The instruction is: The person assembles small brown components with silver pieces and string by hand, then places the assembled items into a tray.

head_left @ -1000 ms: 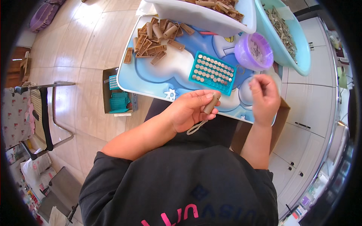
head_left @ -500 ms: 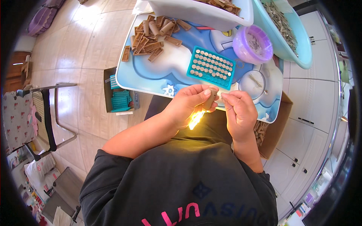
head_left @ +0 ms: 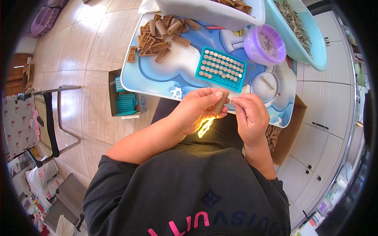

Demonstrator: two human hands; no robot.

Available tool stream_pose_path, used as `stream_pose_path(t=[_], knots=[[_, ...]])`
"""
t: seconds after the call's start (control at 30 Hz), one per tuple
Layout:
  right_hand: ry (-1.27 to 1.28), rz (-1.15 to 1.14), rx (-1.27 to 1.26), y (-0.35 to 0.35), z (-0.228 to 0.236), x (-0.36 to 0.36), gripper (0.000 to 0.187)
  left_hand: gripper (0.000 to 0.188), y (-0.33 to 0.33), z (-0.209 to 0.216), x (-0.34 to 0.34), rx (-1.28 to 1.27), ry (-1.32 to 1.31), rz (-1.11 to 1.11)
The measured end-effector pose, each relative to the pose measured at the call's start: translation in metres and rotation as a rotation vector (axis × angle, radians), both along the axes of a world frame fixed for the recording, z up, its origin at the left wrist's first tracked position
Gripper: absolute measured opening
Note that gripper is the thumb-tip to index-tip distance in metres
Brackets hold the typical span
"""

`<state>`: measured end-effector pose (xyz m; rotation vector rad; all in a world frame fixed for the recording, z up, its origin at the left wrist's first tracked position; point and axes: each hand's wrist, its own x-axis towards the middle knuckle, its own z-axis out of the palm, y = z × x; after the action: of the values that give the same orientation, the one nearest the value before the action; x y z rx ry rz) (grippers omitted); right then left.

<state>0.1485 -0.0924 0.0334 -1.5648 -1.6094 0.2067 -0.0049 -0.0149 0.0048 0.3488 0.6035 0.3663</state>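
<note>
My left hand (head_left: 201, 103) grips a brown cork-shaped battery case (head_left: 221, 103) upright just beyond the table's near edge. Glowing yellow string lights (head_left: 205, 127) hang below that hand, over my lap. Right beside the case, my right hand (head_left: 250, 114) is closed in a pinch; a tiny pale bit shows at its fingertips, too small to name. A teal tray (head_left: 214, 80) holding rows of round silver button cells (head_left: 221, 63) lies just past my hands. More brown cases (head_left: 159, 47) are heaped at the table's far left.
A purple bowl (head_left: 252, 51) of small clear pieces stands right of the tray. Behind are a white bin (head_left: 197, 13) of brown parts and a light-blue tub (head_left: 317, 59) of wire bundles. Cardboard boxes (head_left: 114, 74) (head_left: 293, 133) flank the patterned table (head_left: 153, 84).
The brown case has turned slightly in my left hand and stands more upright, with the lit strand shifting a little. My right hand keeps its pinch beside it.
</note>
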Motion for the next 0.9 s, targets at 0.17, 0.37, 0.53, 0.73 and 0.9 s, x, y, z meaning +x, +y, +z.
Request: stream_pose_path(t=[0.17,0.37,0.53,0.73,0.9], knots=[[0.035,0.000,0.010,0.000,-0.003,0.001,0.015,0.034,0.000,0.000,0.001,0.023,-0.018,-0.013],[-0.078,0.036,-0.032,0.001,-0.001,0.003,0.016,0.030,0.000,-0.001,0.004,0.122,0.003,-0.067],[0.107,-0.002,-0.082,-0.002,-0.006,0.003,0.015,0.029,0.000,0.002,0.005,0.078,-0.026,-0.084],[0.067,0.019,-0.039,-0.003,-0.006,0.007,0.013,0.032,0.000,0.002,0.004,0.059,-0.003,-0.072],[0.007,0.032,-0.036,-0.002,-0.005,0.006,0.013,0.031,-0.002,0.001,0.004,0.052,0.014,-0.063]])
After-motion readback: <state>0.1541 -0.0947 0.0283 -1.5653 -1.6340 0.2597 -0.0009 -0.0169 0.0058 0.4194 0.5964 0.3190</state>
